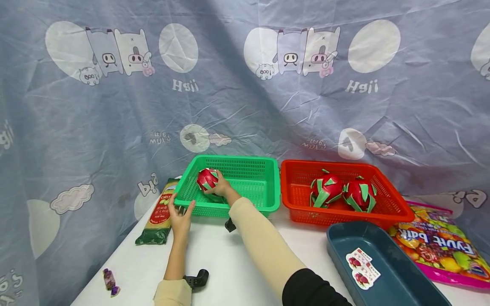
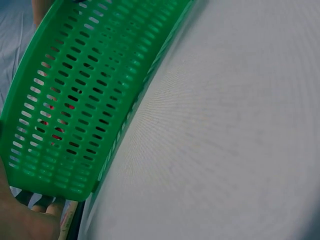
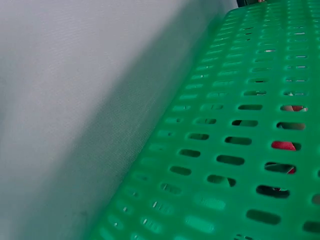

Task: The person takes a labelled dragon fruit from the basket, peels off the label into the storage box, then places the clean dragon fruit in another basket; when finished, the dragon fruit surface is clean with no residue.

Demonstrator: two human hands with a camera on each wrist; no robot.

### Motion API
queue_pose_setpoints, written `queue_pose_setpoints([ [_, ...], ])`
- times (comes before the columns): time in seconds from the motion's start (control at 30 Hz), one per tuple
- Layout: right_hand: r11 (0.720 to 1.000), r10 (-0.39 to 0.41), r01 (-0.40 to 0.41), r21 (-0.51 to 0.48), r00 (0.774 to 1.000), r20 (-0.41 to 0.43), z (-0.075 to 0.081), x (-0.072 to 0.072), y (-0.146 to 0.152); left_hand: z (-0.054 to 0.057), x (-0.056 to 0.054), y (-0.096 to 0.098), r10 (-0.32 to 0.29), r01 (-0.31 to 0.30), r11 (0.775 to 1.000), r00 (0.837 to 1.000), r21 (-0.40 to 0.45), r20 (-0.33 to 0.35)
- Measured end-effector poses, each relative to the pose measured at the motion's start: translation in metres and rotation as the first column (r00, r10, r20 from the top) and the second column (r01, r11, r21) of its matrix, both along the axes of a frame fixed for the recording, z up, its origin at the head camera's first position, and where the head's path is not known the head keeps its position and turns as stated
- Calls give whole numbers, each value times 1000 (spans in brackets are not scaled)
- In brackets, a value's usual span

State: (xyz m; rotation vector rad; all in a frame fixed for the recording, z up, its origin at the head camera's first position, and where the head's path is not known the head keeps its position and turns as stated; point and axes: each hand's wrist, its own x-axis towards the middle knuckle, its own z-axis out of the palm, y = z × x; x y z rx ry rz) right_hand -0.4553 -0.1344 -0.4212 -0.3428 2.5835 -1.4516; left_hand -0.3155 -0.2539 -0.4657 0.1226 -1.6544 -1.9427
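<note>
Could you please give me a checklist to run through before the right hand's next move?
1. Right hand holding a dragon fruit: ok.
2. Left hand on the green basket: ok, at its near-left corner.
3. That dragon fruit lifted off the basket's floor: cannot tell.
4. Room in the red basket: ok, left of the two dragon fruits.
5. Blue tray free of items: not ok, printed cards lie inside.

The green basket [image 1: 250, 187] looks smooth perforated plastic, the fruit [image 1: 206, 178] inside glossy, the curtain [image 1: 237, 97] creased cloth.
</note>
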Motion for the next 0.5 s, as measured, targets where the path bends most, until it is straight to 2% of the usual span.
queue_pose_setpoints([
  [0.1, 999, 17, -17, 37, 1000, -11, 1, 1, 2, -9, -7, -2, 16, -16, 1000, 1000, 0, 2],
  [0.3, 997, 36, -34, 67, 999, -34, 4, 5, 3, -10, -9, -4, 34, -34, 999, 999, -6, 6],
  [0.5, 999, 19, -17, 49, 999, -37, 5, 6, 3, -10, -8, -5, 14, -14, 1000, 1000, -1, 2],
])
